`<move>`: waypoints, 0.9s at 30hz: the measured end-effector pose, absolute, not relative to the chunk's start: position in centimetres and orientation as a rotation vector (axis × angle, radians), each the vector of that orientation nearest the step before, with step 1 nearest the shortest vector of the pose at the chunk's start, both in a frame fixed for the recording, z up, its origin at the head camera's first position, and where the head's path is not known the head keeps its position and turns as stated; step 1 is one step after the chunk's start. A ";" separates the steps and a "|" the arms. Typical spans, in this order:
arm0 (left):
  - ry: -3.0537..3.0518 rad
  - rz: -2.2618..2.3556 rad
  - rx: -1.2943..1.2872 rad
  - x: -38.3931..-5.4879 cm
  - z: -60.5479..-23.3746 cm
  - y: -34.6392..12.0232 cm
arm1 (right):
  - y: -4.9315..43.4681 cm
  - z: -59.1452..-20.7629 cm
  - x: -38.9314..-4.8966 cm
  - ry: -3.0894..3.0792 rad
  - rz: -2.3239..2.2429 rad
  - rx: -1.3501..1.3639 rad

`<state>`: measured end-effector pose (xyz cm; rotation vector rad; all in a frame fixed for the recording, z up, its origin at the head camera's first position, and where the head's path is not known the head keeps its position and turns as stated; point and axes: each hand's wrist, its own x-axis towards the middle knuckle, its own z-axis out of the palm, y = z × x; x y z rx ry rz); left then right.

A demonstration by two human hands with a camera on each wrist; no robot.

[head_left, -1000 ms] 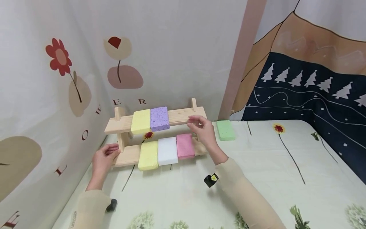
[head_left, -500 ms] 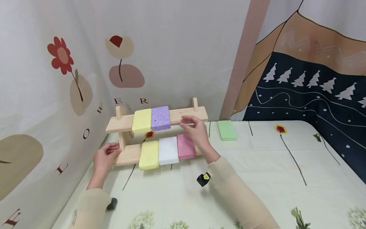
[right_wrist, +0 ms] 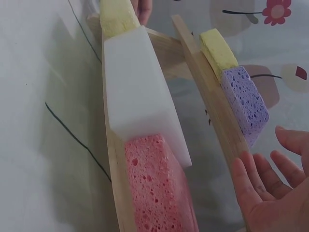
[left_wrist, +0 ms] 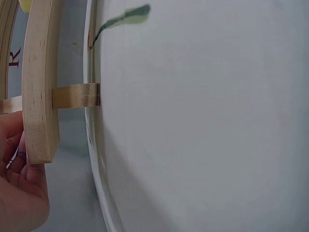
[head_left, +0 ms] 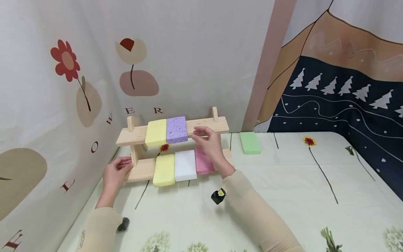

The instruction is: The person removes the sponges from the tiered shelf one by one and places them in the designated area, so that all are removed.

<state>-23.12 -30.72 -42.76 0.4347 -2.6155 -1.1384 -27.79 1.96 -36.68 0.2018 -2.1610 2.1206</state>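
Note:
A two-tier wooden shelf (head_left: 140, 170) stands by the back wall. Its upper board carries a yellow sponge (head_left: 156, 132) and a speckled purple sponge (head_left: 177, 129), side by side. Along the lower board lie another yellow sponge (head_left: 163, 170), a white sponge (head_left: 185, 166) and a pink sponge (right_wrist: 153, 186). My left hand (head_left: 114, 175) grips the lower board's left end; the left wrist view shows fingers at that end. Just right of the purple sponge is my right hand (head_left: 210, 145), fingers spread and holding nothing. It partly covers the pink sponge in the head view.
A green sponge (head_left: 250, 142) lies on the cloth-covered table, right of the shelf. Patterned fabric walls stand close behind and to the left. Upright pegs (head_left: 215, 114) rise near the upper board's ends.
My right hand has moved left along the upper board, toward the purple sponge, and more of the shelf's right end shows. My left hand stays at the left end. The sponges have not moved.

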 end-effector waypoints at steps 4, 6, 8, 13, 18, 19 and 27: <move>-2.613 -1.137 0.431 -23.1 -42.7 -30.8 | 1.6 -36.7 -27.8 -2.161 2.135 0.204; -2.611 -1.139 0.430 -23.1 -42.7 -30.8 | 1.4 -36.6 -27.8 -2.160 2.137 0.218; -2.615 -1.131 0.430 -23.0 -42.7 -30.9 | 1.1 -36.6 -27.8 -2.160 2.143 0.231; -2.621 -1.111 0.426 -22.9 -42.8 -30.9 | 0.7 -36.7 -27.8 -2.161 2.148 0.245; -2.614 -1.106 0.415 -22.9 -42.8 -30.9 | 0.3 -36.7 -28.0 -2.154 2.174 0.254; -2.614 -1.103 0.412 -22.9 -42.8 -30.9 | 0.3 -36.7 -28.0 -2.154 2.180 0.254; -2.617 -1.105 0.408 -23.0 -42.8 -30.7 | -0.2 -36.7 -28.0 -2.152 2.185 0.242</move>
